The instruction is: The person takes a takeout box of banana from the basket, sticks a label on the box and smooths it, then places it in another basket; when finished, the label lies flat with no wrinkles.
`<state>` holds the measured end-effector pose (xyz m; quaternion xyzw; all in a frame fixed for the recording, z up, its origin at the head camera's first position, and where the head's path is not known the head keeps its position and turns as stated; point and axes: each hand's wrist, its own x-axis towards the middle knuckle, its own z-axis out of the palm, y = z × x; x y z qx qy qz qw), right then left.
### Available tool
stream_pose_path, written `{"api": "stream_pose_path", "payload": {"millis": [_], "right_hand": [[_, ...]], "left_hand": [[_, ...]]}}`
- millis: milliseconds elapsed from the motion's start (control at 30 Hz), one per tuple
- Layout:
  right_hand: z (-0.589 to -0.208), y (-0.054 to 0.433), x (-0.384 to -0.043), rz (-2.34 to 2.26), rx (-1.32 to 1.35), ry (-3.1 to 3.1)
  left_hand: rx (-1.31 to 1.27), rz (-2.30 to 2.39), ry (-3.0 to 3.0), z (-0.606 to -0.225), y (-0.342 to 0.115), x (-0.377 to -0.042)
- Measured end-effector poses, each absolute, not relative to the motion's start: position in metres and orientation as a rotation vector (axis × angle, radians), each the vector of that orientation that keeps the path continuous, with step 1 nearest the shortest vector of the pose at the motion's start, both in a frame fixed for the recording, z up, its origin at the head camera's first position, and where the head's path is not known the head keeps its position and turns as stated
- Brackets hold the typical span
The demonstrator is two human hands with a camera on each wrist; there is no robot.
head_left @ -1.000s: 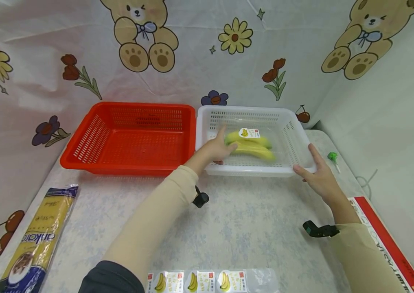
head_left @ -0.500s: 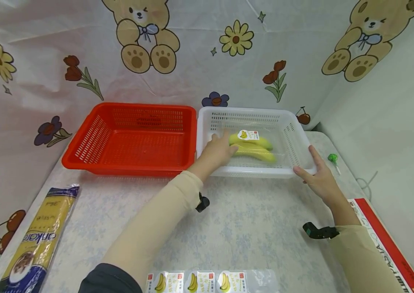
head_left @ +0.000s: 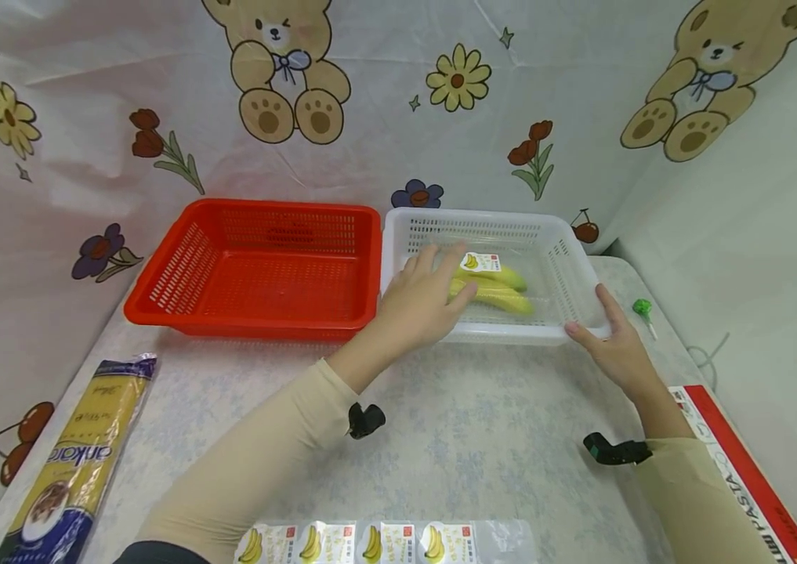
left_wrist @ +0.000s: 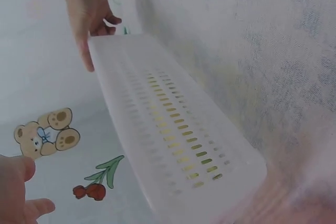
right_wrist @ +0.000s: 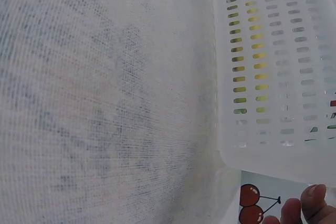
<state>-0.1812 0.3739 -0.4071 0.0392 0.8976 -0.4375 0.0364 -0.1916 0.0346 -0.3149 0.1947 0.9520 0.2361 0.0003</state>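
My left hand (head_left: 422, 301) hovers at the left part of the white basket (head_left: 497, 335), fingers extended and holding nothing visible. Beside its fingertips, bananas (head_left: 500, 296) lie in clear wrap inside the basket, with a white banana label (head_left: 480, 262) on top. Part of the bananas is hidden behind the hand. At the basket's front right corner my right hand (head_left: 620, 352) grips the rim between thumb and fingers. In the left wrist view the same right hand (left_wrist: 89, 9) holds that corner, and part of my left hand (left_wrist: 18, 192) shows at the lower left.
A red basket (head_left: 285, 286) stands against the white one on the left. A yellow pasta packet (head_left: 77, 446) lies at the left edge. Several banana stickers (head_left: 384, 542) line the front. On the right are a green lollipop (head_left: 642, 306) and a red-and-white box (head_left: 744, 470).
My left hand has drawn up from the basket's left side, spreading its fingers, and its forearm has swung left and nearer, uncovering another sticker. My right hand keeps its place on the corner.
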Motion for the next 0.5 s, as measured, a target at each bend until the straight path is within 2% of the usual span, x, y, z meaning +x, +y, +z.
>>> {"api": "stream_pose_path", "payload": {"millis": [300,500], "right_hand": [[-0.409,0.369,-0.176,-1.135,0.136,2.979],[-0.402,0.356,-0.165,-0.928,0.236,3.143]], "left_hand": [[0.794,0.656,3.097,-0.302,0.009,-0.154],[0.723,0.657,3.197,-0.304,-0.016,-0.135]]}}
